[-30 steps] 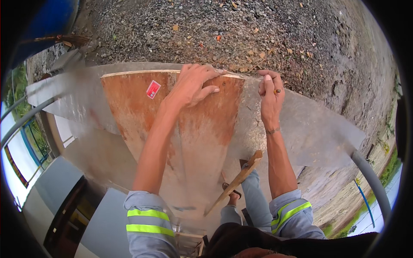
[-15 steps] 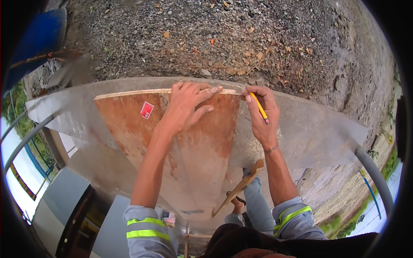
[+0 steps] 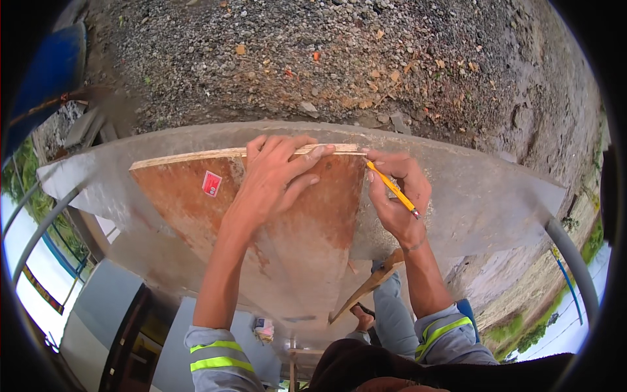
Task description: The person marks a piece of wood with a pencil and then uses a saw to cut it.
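A reddish-brown plywood board leans on the grey concrete ledge, its pale layered edge facing up, with a line running down its face. My left hand holds that edge, fingers hooked over the top and thumb lying on the face. In my right hand is a yellow pencil, pinched between thumb and fingers. Its tip points at the board's top right corner; whether it touches is too small to tell. A small red-and-white label lies flat on the board's left part.
Beyond the concrete ledge spreads gravel. A wooden stick slants below my right forearm, near my leg. Curved grey pipes stand at both sides, and a blue drum-like object is at the far left.
My right hand has come down slightly, bringing the pencil tip closer to the board's corner, and the pencil lies more slanted. My left hand still holds the edge. The whole view has shifted a little.
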The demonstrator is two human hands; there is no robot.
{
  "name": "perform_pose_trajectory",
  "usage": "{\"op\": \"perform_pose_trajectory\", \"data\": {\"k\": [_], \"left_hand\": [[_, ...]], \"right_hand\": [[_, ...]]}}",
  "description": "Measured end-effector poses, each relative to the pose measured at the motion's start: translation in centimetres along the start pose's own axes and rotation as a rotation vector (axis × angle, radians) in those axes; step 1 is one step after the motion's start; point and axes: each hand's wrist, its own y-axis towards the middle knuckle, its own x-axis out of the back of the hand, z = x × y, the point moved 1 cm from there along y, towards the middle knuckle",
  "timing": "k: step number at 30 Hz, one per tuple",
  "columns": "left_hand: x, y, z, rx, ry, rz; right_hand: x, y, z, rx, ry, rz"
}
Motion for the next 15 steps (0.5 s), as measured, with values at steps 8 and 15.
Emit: {"op": "perform_pose_trajectory", "data": {"k": [8,15], "left_hand": [[0.0,0.1,0.1,0.013,-0.042,-0.011],[-0.2,0.1,0.4,0.013,-0.045,-0.014]], "right_hand": [[0.0,1.0,0.5,0.094,-0.148,0.033],[-0.3,1.1,0.4,0.114,-0.175,0.046]]}}
